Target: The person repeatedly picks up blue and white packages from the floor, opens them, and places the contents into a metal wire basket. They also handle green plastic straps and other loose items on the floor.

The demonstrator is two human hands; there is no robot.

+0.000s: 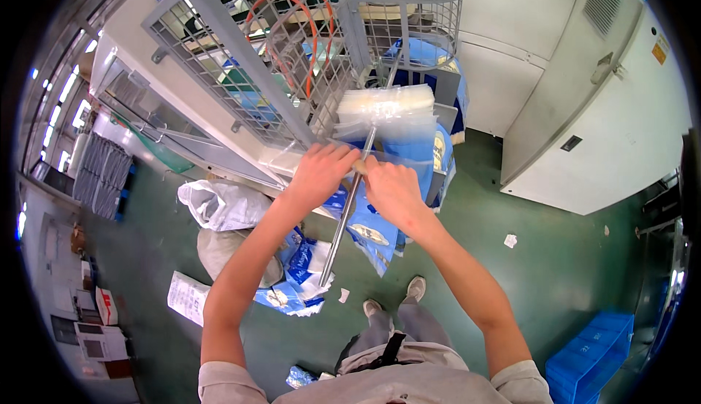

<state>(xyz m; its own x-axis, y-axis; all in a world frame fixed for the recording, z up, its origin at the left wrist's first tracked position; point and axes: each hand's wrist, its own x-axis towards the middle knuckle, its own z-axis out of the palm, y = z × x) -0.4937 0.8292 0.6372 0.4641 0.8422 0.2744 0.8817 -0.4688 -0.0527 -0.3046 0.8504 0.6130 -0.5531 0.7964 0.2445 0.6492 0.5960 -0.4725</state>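
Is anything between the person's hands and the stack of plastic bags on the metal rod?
Nothing visible. The left hand and right hand already rest at the metal rod, just below the bag stack; their fingers meet around it.

Left hand [319, 174]: fingertips curl over the far side of the metal rod [347, 210], out of sight. Right hand [393, 188]: fingers likewise tucked behind the rod and the stack of clear plastic bags [385, 115]; whether either grip is closed around anything cannot be told. Upper end of the rod is hidden behind the bags. Blue printed bags [369, 232] are partly covered by both hands and the forearms. Behind the wire cage panel [241, 53], contents are broken up by the mesh; only orange hoses [296, 9] read clearly. Blue crate [595, 356], near right, blurs into the dark rim. Shelves at far left too small to make out.
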